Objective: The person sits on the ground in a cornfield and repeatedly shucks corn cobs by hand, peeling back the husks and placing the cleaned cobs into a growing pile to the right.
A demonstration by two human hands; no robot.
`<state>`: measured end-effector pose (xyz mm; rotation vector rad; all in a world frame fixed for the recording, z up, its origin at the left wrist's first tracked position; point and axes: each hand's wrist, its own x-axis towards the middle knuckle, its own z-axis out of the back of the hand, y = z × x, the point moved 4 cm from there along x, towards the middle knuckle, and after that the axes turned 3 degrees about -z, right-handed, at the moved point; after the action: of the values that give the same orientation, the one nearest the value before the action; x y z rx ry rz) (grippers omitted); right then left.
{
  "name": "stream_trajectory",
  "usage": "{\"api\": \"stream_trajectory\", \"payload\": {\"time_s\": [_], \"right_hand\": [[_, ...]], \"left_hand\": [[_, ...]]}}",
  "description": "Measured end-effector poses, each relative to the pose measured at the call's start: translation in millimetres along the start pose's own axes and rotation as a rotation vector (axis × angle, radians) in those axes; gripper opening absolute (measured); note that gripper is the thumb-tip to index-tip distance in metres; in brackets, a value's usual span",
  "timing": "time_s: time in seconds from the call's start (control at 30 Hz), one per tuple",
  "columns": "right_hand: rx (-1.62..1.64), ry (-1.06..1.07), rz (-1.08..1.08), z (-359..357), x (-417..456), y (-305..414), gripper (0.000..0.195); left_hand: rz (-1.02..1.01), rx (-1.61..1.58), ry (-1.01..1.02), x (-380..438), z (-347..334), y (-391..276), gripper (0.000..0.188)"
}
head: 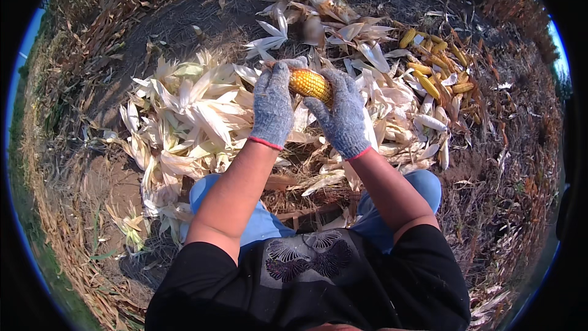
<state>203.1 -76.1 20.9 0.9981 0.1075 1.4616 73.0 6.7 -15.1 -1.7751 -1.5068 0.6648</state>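
Both my hands wear grey knit gloves with red cuffs. Between them is a yellow ear of corn (310, 84), its kernels bare. My left hand (274, 101) grips its left end, where some brownish silk or husk shows at the fingertips. My right hand (341, 110) is closed around the right end, thumb underneath. Pale dry corn husks (197, 105) lie heaped below and to the left of the hands. More husks (395, 101) spread on the right, some perhaps still around ears. What the fingers cover on the corn is hidden.
Husked yellow ears (427, 83) lie in a pile at the upper right. Another clump of husks (321, 0) lies ahead. Dry stalks (92, 37) and dark soil with straw surround the spot. My jeans-covered knees (425, 188) flank the husks.
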Motion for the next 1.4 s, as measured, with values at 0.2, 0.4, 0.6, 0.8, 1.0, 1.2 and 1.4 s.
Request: {"api": "stream_trajectory", "payload": {"time_s": [0.2,0.4,0.6,0.8,1.0,1.2,1.4], "right_hand": [[0.334,0.060,-0.056,-28,-13,-16,0.084],[0.970,0.073,-0.466,-44,-18,-33,0.047],[1.689,-0.346,-0.863,-29,3,-72,0.042],[1.467,-0.297,-0.696,-17,5,-75,0.042],[1.195,-0.231,-0.474,2,11,-34,0.034],[1.304,-0.321,-0.601,3,10,-55,0.040],[0.956,-0.192,-0.593,0,-4,-50,0.076]], "left_hand": [[0.253,-0.314,-0.235,-8,-2,4,0.025],[0.201,-0.351,-0.039,-2,6,-10,0.024],[-0.071,0.531,-0.050,9,20,-61,0.038],[-0.634,1.479,0.396,-25,-30,-50,0.059],[-0.364,1.365,0.483,-36,-35,6,0.065],[0.064,1.123,0.429,-42,-30,27,0.051],[-0.205,1.347,0.541,-44,-29,26,0.029]]}}
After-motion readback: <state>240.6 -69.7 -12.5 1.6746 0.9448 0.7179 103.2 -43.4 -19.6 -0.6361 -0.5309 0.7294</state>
